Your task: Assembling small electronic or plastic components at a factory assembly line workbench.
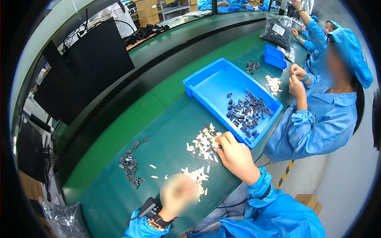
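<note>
My right hand (238,158) reaches into a loose pile of small cream-coloured strips and dark bits (204,142) beside the blue tray. Its thumb and forefinger are drawn together at the pile's right edge; whatever lies between them is too small to make out. My left hand (179,195), wearing a wrist strap, rests low over a second heap of cream strips (200,174). A blur covers its fingers, so its grip is hidden. Left of it lie small black plastic parts (129,164) in a curved cluster. A few single strips (152,166) lie between.
A large blue tray (206,79) holds many black parts. To its right, a co-worker (321,115) handles something small near another cream pile (274,84). Beyond stand a small blue bin (274,55) and a clear bag of dark parts (276,31). Monitors (89,71) hang at left.
</note>
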The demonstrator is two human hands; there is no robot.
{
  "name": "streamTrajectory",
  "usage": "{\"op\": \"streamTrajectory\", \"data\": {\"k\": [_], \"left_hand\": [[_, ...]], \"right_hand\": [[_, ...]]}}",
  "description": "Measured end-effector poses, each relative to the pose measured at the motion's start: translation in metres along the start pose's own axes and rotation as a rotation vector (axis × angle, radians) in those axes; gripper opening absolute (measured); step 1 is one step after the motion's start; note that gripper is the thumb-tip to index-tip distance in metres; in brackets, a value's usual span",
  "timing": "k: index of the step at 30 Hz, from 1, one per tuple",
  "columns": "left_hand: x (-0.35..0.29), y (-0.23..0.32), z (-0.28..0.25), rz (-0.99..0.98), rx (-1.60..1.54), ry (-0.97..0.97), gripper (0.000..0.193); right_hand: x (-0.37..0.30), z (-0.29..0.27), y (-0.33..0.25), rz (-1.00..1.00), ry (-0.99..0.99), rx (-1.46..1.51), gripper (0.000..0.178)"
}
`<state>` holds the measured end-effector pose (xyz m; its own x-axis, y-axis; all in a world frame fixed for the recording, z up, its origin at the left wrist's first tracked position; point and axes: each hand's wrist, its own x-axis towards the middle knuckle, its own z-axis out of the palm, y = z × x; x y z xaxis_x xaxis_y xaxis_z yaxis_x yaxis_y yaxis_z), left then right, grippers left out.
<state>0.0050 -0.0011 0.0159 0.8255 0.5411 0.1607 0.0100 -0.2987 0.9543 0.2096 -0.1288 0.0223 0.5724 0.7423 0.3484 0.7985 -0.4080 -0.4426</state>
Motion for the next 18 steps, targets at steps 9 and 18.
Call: {"op": "streamTrajectory", "data": {"k": [9, 18], "left_hand": [[-0.0004, -0.0020, -0.0006, 0.002, 0.008, -0.018, 0.010], [0.0049, 0.0064, -0.0002, 0.126, 0.189, -0.010, 0.011]], "right_hand": [[0.0062, 0.0036, -0.0023, 0.006, -0.075, -0.017, 0.014], [0.0074, 0.0038, -0.0005, 0.021, -0.063, -0.060, 0.014]]}}
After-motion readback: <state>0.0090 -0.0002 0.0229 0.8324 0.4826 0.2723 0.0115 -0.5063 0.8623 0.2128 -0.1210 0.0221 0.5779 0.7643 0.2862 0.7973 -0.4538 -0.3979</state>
